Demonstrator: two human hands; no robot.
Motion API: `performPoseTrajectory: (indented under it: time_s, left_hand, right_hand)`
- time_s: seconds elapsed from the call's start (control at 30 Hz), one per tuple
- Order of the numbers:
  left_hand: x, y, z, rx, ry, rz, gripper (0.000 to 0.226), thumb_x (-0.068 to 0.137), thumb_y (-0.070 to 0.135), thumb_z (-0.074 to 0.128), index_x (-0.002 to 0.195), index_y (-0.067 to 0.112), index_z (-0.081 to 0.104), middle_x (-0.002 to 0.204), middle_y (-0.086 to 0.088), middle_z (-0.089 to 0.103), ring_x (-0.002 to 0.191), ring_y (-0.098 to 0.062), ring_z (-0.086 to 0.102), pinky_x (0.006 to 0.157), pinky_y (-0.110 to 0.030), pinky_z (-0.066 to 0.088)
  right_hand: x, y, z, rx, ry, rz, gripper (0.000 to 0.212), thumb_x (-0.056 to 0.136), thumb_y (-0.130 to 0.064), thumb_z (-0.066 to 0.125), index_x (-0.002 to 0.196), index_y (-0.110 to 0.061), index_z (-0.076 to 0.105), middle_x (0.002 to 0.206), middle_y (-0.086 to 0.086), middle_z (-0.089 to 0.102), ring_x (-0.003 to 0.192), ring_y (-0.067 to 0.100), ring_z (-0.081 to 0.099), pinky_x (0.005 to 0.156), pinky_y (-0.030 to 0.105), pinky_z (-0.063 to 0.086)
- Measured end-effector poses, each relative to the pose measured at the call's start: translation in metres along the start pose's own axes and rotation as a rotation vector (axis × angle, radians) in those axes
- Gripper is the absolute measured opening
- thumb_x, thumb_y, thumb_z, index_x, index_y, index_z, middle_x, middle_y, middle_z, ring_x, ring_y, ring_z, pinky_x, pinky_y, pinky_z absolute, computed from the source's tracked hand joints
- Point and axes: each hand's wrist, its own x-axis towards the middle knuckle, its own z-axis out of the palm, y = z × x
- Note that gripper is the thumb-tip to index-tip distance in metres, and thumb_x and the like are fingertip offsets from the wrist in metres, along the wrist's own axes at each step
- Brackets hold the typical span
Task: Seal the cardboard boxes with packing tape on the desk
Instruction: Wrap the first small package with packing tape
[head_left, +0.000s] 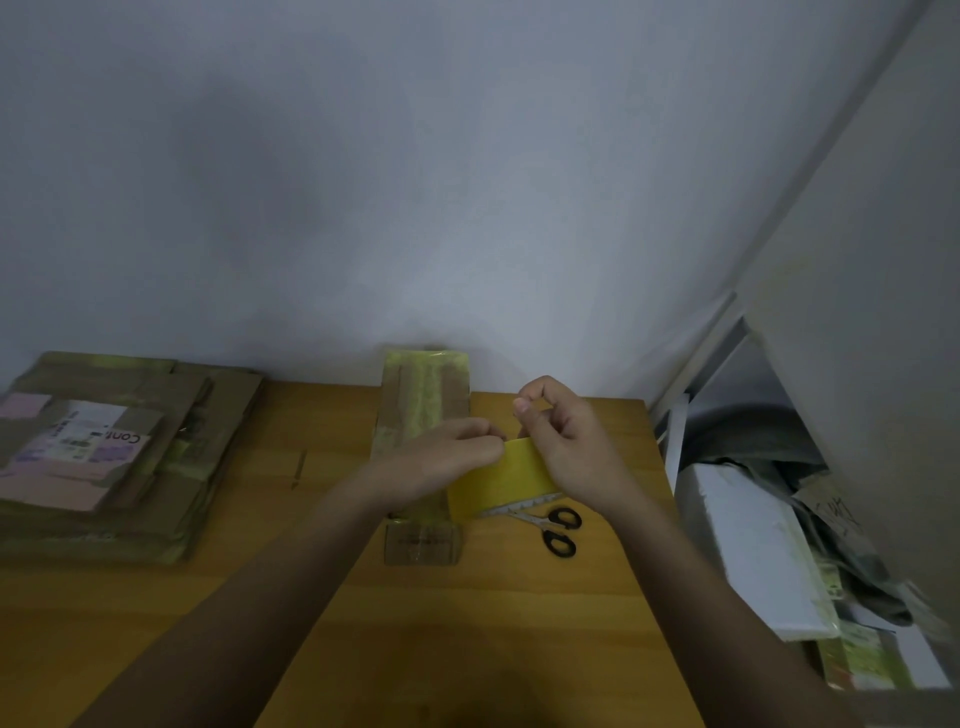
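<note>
At the centre of the frame, both hands work a roll of yellow packing tape (511, 480) held above the wooden tabletop (322, 613). The left hand (441, 462) has its grip pinched together on the tape's free edge. The right hand (563, 449) curls its grip round the roll, thumb and forefinger meeting above it. Just behind the hands, a narrow cardboard box (423, 410) lies closed, yellowish tape running along its top seam; what it contains cannot be seen. Black-handled scissors (553, 527) rest on the tabletop just below the roll. At the left edge, a stack of flattened cardboard boxes (119, 457) carries printed labels. At lower right, beside the tabletop, white boards and papers (753, 551) stand crowded together.
</note>
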Motion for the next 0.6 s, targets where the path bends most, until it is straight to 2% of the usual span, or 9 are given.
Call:
performPoseTrajectory:
  time_s: [0.13,0.2,0.3,0.4,0.5,0.6]
  left_hand:
    - [-0.003,-0.004,-0.003,-0.012,-0.034,0.041,0.051,0.067,0.051,0.049,0.106,0.02,0.058,0.103,0.001,0.056,0.091,-0.012,0.054,0.081,-0.031,0.042]
    - [-0.004,-0.005,-0.004,-0.025,-0.048,0.069,0.066,0.063,0.052,0.049,0.11,0.006,0.059,0.102,-0.006,0.055,0.089,-0.017,0.053,0.082,-0.038,0.042]
    - [-0.002,-0.006,-0.006,-0.043,-0.062,0.1,0.062,0.069,0.039,0.051,0.113,-0.004,0.056,0.099,-0.01,0.053,0.086,-0.017,0.052,0.079,-0.037,0.041]
    - [-0.001,-0.007,-0.007,-0.057,-0.064,0.094,0.049,0.072,0.024,0.045,0.113,0.002,0.06,0.097,-0.007,0.058,0.084,-0.013,0.055,0.076,-0.029,0.044]
    - [0.0,-0.01,-0.008,-0.097,-0.065,0.092,0.041,0.072,0.019,0.042,0.106,0.017,0.064,0.093,0.005,0.063,0.086,-0.009,0.059,0.077,-0.027,0.047]
    - [0.0,-0.009,-0.008,-0.115,-0.059,0.079,0.043,0.068,0.018,0.042,0.103,0.024,0.066,0.092,0.01,0.066,0.09,-0.007,0.062,0.082,-0.03,0.048]
  right_hand:
    - [0.0,0.001,0.0,0.034,-0.025,-0.001,0.018,0.103,-0.019,0.047,0.085,-0.018,0.052,0.052,0.017,0.04,0.041,0.019,0.031,0.042,0.027,0.025]
    - [0.0,0.0,-0.001,0.044,-0.036,0.0,0.019,0.103,-0.02,0.047,0.085,-0.021,0.052,0.054,0.029,0.04,0.044,0.022,0.031,0.044,0.03,0.026]
    - [0.001,-0.001,-0.003,0.049,-0.038,-0.009,0.02,0.102,-0.024,0.048,0.083,-0.026,0.054,0.06,0.038,0.042,0.047,0.025,0.033,0.044,0.035,0.026]
    - [0.002,-0.001,-0.006,0.055,-0.031,-0.009,0.018,0.101,-0.028,0.049,0.084,-0.026,0.055,0.062,0.04,0.043,0.047,0.028,0.033,0.043,0.04,0.025]
    - [0.004,0.0,-0.01,0.068,-0.016,0.007,0.019,0.095,-0.041,0.052,0.084,-0.026,0.057,0.066,0.042,0.044,0.049,0.041,0.04,0.045,0.047,0.032]
    - [0.004,0.0,-0.012,0.099,0.014,0.021,0.017,0.092,-0.038,0.052,0.079,-0.03,0.06,0.072,0.041,0.047,0.06,0.035,0.047,0.055,0.041,0.034]
